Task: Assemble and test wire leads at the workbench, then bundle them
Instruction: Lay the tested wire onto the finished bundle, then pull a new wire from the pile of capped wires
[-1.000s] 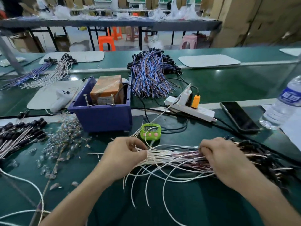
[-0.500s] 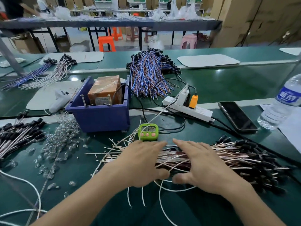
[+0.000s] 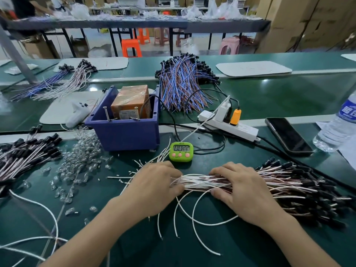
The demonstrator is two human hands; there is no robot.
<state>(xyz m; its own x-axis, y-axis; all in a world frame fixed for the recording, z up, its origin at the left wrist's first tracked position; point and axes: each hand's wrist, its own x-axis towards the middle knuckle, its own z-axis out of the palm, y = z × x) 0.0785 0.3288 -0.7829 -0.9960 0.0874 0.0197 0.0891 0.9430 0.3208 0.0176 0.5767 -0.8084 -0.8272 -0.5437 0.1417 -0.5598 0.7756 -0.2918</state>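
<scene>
A thick bundle of white and pink wire leads (image 3: 198, 182) lies across the green bench in front of me, its black connector ends (image 3: 317, 189) fanned out to the right. My left hand (image 3: 154, 187) grips the bare-tipped left end, the wires running out between fingers and thumb. My right hand (image 3: 244, 193) closes over the middle of the bundle, fingers on the far side and thumb on the near side. Several loose white leads (image 3: 192, 214) curl out below both hands.
A green timer (image 3: 181, 151) stands just behind my hands, then a blue box (image 3: 123, 135) and a white power strip (image 3: 240, 130). A phone (image 3: 289, 136) and a water bottle (image 3: 339, 128) lie at the right. Clear small parts (image 3: 82, 157) and more leads (image 3: 25, 157) lie at the left.
Half a second ago both hands lay flat and close together on the leads. Now they have moved apart along the bundle and their fingers have closed round it.
</scene>
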